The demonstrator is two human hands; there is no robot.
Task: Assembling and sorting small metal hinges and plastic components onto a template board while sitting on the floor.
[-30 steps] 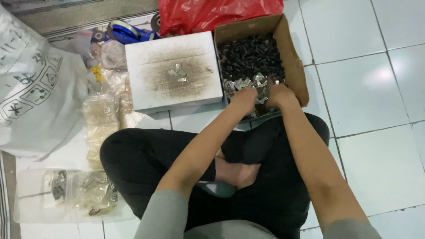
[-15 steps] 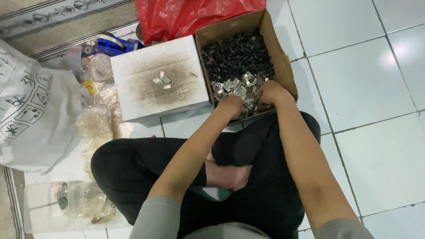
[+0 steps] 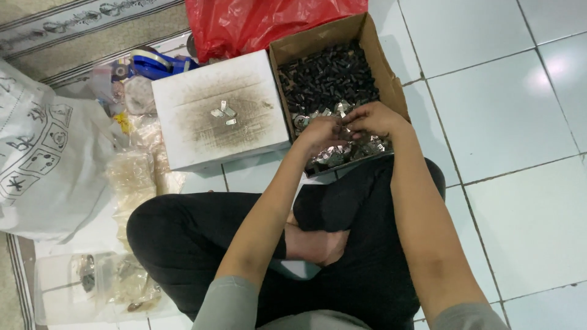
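**Inspector:** Report, near to far.

**Operator:** Nearest, I see crossed legs (image 3: 202, 244) in black trousers on the white tile floor (image 3: 520, 201). Both forearms run forward to an open cardboard box (image 3: 380, 73).

**Inspector:** The hands?

**Operator:** My left hand (image 3: 321, 131) and right hand (image 3: 373, 119) meet over the near end of the box, fingers curled, almost touching each other. They appear to pinch small silver parts (image 3: 342, 153) between them; which piece each one grasps I cannot tell, it is too small.

**Inspector:** Where are the parts?

**Operator:** Silver ones lie at the near end of the box, black parts (image 3: 327, 76) fill the far end. A few silver pieces (image 3: 221, 113) rest on the white box (image 3: 183, 146) just beside it, left.

**Inspector:** Step in hand?

**Operator:** I judge it as picking or fitting pieces over the box. The next move calls for a firm pinch and a clean lift clear of the pile.

**Inspector:** Beyond?

**Operator:** A red bag (image 3: 244, 24) behind both boxes.
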